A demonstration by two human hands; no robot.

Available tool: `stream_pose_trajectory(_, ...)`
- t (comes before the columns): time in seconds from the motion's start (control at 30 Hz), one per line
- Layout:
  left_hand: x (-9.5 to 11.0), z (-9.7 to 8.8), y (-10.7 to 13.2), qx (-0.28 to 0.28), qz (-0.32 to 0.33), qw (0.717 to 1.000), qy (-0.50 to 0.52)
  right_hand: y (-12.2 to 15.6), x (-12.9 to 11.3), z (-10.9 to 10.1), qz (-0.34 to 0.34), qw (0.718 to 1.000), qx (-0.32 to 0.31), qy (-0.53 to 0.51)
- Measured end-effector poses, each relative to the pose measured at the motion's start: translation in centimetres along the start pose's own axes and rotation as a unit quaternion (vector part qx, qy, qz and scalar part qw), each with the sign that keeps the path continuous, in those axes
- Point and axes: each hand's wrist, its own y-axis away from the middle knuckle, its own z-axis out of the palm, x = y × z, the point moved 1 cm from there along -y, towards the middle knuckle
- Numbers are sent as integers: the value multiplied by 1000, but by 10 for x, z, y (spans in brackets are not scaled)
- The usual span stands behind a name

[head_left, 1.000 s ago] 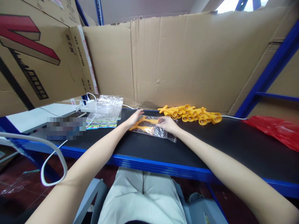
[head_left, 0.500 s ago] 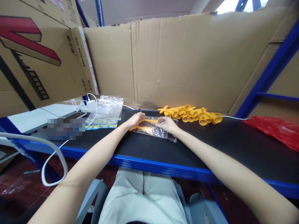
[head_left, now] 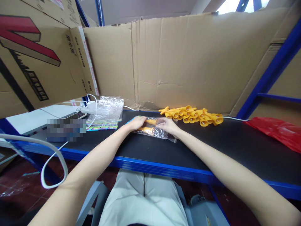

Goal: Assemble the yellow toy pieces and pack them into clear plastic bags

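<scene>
A clear plastic bag [head_left: 162, 133] lies on the black tabletop between my hands, with orange claw-shaped pieces [head_left: 147, 129] showing through it. My left hand [head_left: 137, 123] is closed over the bag's left end, where a strip of colourful print shows. At the other side, my right hand [head_left: 168, 125] grips the upper right part of the bag around the end of an orange piece. The fingertips of both hands are partly hidden. Behind and to the right lies a pile of orange claw-shaped pieces [head_left: 192, 115] with hollow, cup-like ends.
More clear bags [head_left: 107, 110] with printed edges lie to the left, beside a white power adapter [head_left: 90, 107] and its cables. A red plastic bag [head_left: 277, 130] rests at the right. Cardboard [head_left: 188, 62] stands along the back, and a blue rail [head_left: 160, 168] edges the table.
My left hand has moved slightly down and closed over the left end, covering the orange tips that showed there. My right hand has barely moved.
</scene>
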Motion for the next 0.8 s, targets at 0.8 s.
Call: stream_pose_trajectory(0.8, -16, -19, -3, -104, -45, 934, -340, -45, -13, -52, -119, 750, 122, 639)
